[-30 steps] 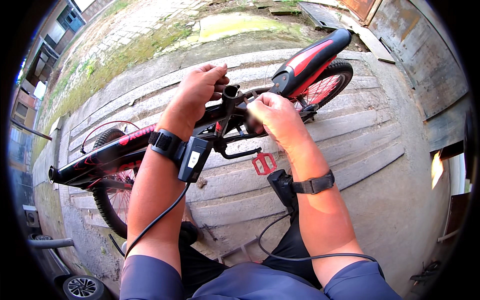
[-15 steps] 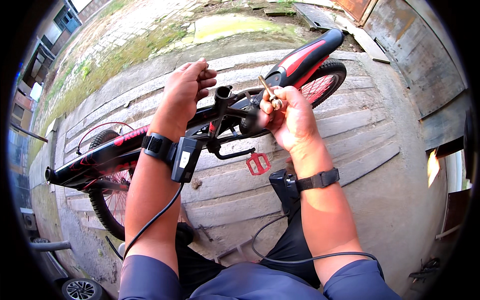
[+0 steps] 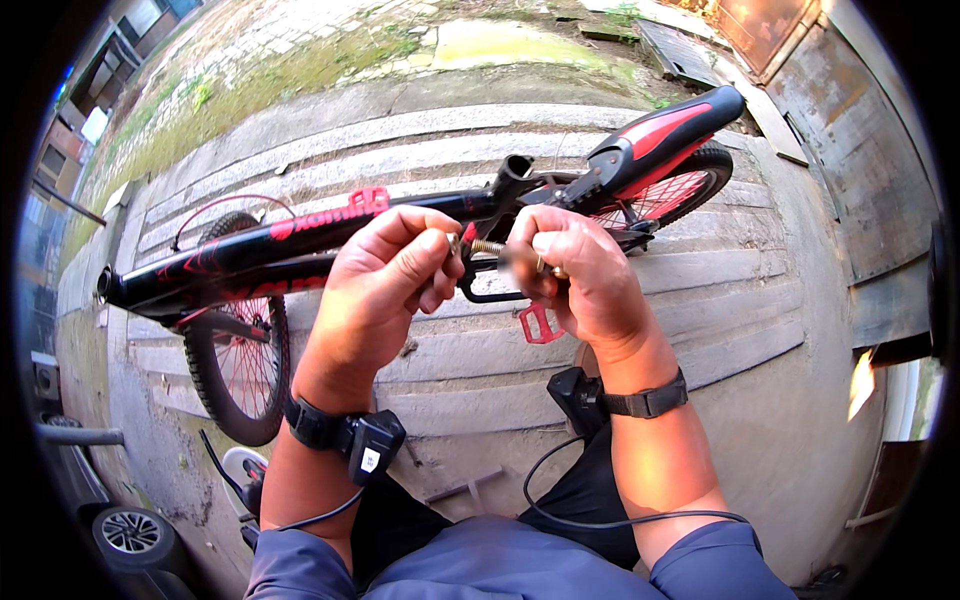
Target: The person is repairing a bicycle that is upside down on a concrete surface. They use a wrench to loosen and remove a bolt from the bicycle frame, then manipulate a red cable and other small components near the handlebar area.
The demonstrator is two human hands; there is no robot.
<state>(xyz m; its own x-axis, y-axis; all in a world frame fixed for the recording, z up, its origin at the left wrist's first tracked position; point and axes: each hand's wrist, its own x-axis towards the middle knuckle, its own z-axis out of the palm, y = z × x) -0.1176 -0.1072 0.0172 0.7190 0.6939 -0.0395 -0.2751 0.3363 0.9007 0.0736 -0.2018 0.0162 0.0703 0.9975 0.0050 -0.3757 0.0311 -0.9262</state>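
Threaded bolt (image 3: 487, 247) held up in the air between the two hands, roughly level, thread toward the left, in front of the bike (image 3: 240, 245). Right hand (image 3: 585, 270) curled, fingers gripping the bolt; a brass-coloured bit (image 3: 558, 271) shows at its fingers, cannot tell whether it is part of the same bolt. Left hand (image 3: 385, 270) pinches a small metal piece (image 3: 453, 243) between thumb and forefinger, just beside the bolt's tip; cannot tell if the two touch, nor whether the piece is a nut or a washer. Bike spans the ribbed concrete paving (image 3: 470, 408), front wheel (image 3: 250, 432) near the left edge, rear mudguard (image 3: 670, 125) out toward the far right corner. Seat tube (image 3: 513, 180) hollow at the top, just beyond the right hand; red pedal (image 3: 541, 323) lower, toward the paving's near edge. Step in hand, by my judgement: small-hardware handling at the thread, piece going on or coming off, direction not readable. Next move seems to call for a steady right grip, piece and thread kept on one line, light fingertip work from the left.
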